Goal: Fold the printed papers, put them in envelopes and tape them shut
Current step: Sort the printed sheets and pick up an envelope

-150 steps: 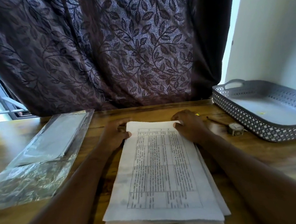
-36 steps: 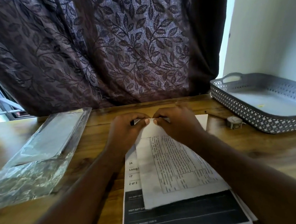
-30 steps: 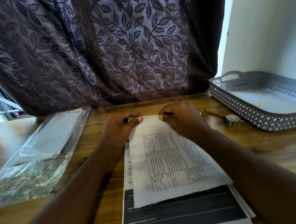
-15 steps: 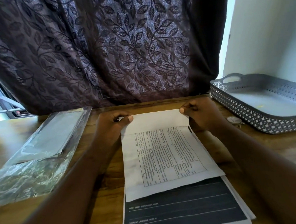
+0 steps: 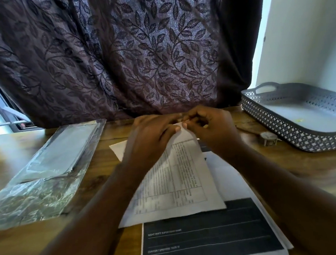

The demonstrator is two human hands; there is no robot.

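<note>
A folded printed paper (image 5: 178, 178) with a text table lies tilted on a stack of printed papers (image 5: 206, 238) whose top sheet has a black block. My left hand (image 5: 152, 136) and my right hand (image 5: 211, 128) meet at the paper's far edge, fingertips pinching it close together. A clear plastic pack of envelopes (image 5: 52, 165) lies at the left. A small tape roll (image 5: 268, 138) sits at the right, next to the tray.
A grey perforated tray (image 5: 295, 136) stands at the right on the wooden table (image 5: 315, 168). A dark leaf-patterned curtain (image 5: 118, 57) hangs behind the table. A thin stick (image 5: 246, 128) lies near the tape roll.
My hands have come together from the paper's two far corners to the middle of its far edge. The paper has turned and shifted slightly left on the stack.
</note>
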